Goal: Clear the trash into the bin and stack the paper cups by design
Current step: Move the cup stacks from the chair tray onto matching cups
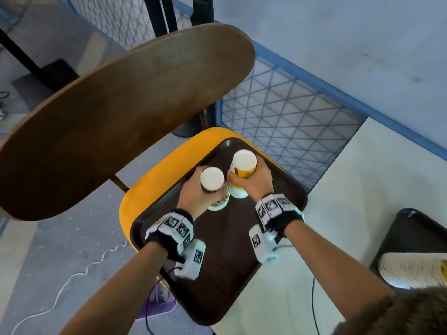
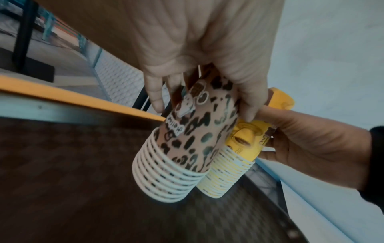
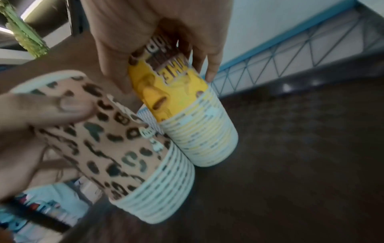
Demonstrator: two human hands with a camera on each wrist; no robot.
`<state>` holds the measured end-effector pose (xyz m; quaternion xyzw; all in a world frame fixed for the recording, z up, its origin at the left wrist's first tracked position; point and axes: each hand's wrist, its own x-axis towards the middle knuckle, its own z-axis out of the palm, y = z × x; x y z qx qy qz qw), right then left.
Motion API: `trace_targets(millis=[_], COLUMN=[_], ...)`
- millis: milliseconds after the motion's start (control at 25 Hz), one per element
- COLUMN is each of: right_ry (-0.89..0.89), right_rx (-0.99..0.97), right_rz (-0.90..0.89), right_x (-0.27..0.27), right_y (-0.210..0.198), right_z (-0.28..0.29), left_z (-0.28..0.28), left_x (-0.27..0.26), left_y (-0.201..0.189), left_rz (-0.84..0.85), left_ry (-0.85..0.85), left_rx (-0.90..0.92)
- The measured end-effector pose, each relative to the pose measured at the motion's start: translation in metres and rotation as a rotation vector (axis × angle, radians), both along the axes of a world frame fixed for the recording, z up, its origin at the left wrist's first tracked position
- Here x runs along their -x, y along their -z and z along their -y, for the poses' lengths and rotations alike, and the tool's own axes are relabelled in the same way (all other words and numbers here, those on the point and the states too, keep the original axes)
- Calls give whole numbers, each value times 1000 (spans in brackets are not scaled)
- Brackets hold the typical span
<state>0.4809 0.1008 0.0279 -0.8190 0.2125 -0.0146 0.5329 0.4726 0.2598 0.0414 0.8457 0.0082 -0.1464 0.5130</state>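
A long brown table (image 1: 125, 112) with rounded ends fills the upper left of the head view, and past it a blue-framed wire fence (image 1: 290, 112) runs along the pale wall. Below the table stands a yellow chair (image 1: 154, 175), and on its seat lies a dark brown tray (image 1: 225, 267) that covers most of it. At the right edge a second dark tray (image 1: 411, 235) lies on the white floor with a stack of cups on its side (image 1: 411, 267) across it.

Two stacks of paper cups stand upside down on the chair's tray, rims down and touching each other at their lower ends. The spotted stack (image 2: 193, 139), tan with black blotches, is on the left and leans a little; the left hand (image 1: 193, 187) grasps it from above, thumb on one side and fingers curled round the other. The yellow stack (image 3: 187, 115) stands just beside it, towards the fence, and the right hand (image 1: 254, 182) grasps its upper part in the same way, fingers wrapped round the top cup.

Both wrists carry black bands with white marker blocks (image 1: 176, 228).
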Motion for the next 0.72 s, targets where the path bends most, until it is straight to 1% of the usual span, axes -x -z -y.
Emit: trace_targets(millis=[80,200,320,480,600,720], right_ry=[14,51,102,117,113,115], right_rx=[-5,22,-58,-142,-153,-146], right_rz=[-9,35,-19,-99,-123,-120], right_x=[36,88,126,144,142,144], right_y=[11,35,51,49,45,47], right_z=[2,1,-3,-4,-4,-5], left_z=[-2,-4,-2,3,9,14], left_x=[28,71,105,123,125,128], left_y=[11,28,42,53,56,60], left_rz=[-42,-65,-60,-78,-120,-126], left_ry=[0,-19,-78,-154,-214,-245], left_rx=[27,67,70,35,11,-1])
